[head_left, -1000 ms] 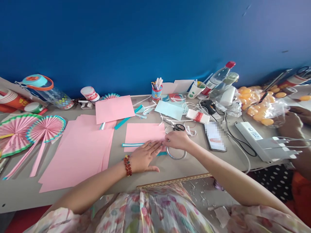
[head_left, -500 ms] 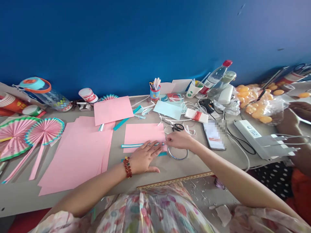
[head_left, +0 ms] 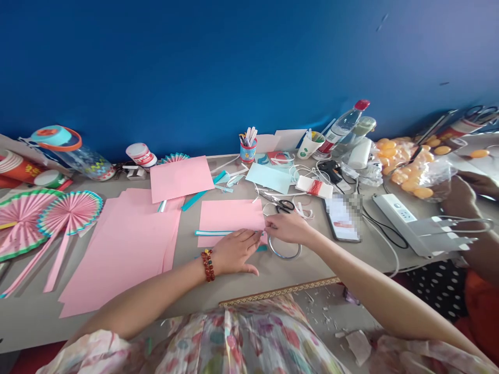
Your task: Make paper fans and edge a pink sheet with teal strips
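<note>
My left hand [head_left: 237, 252] lies flat, fingers stretched over the lower right part of a small pink paper sheet [head_left: 230, 215]. Under its fingers runs a narrow blue strip with a white middle [head_left: 214, 233], along the sheet's lower edge. My right hand [head_left: 287, 226] is pinched at the right end of that strip; what the fingertips hold is too small to make out. A silvery ring [head_left: 286, 256] lies beneath the right hand. Black-handled scissors [head_left: 286, 206] lie just beyond it. A bit of blue paper [head_left: 262, 249] shows beside my left fingers.
Large pink sheets [head_left: 120, 249] and pleated paper fans [head_left: 70, 213] lie to the left. Rightward are a phone [head_left: 343, 221], a power strip [head_left: 403, 223] and a bag of orange balls [head_left: 413, 169]. A bottle [head_left: 343, 127] leans behind. Another person's arm [head_left: 463, 208] is at far right.
My left hand's fingers have drawn slightly closer together and shifted a little. My right hand stays pinched at the strip's end. The view has moved very slightly.
</note>
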`<state>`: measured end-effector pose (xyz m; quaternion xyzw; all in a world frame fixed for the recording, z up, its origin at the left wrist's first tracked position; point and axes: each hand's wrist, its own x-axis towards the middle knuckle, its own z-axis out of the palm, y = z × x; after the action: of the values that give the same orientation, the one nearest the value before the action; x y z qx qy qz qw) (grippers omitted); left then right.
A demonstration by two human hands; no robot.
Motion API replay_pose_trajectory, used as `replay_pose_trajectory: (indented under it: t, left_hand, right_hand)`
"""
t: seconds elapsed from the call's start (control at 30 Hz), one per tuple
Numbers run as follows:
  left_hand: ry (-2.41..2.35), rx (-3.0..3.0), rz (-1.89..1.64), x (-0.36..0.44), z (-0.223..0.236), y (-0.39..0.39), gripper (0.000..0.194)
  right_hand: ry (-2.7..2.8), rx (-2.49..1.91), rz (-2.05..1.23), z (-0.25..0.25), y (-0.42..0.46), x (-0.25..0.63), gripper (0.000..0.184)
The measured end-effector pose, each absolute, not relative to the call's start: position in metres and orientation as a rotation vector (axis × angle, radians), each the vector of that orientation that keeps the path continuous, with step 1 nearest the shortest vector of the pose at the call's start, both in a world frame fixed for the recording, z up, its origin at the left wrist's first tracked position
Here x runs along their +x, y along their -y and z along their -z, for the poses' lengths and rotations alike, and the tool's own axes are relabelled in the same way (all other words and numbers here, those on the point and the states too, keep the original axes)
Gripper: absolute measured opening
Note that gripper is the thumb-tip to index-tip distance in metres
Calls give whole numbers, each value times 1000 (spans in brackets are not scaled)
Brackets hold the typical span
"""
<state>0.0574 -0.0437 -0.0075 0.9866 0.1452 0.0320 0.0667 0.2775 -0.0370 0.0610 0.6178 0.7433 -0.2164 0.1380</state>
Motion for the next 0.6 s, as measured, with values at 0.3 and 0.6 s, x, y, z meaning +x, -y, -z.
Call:
replay_pose_trajectory:
  t: [0.3, 0.6]
  left_hand:
    - [-400, 3015, -38, 58, 1, 40, 87]
    - [-367, 3136, -123, 62, -4, 40, 86]
  right_hand:
    - [-2154, 1813, 657, -60, 42, 279, 20]
    - [-2064, 1937, 386, -62, 65, 262, 25]
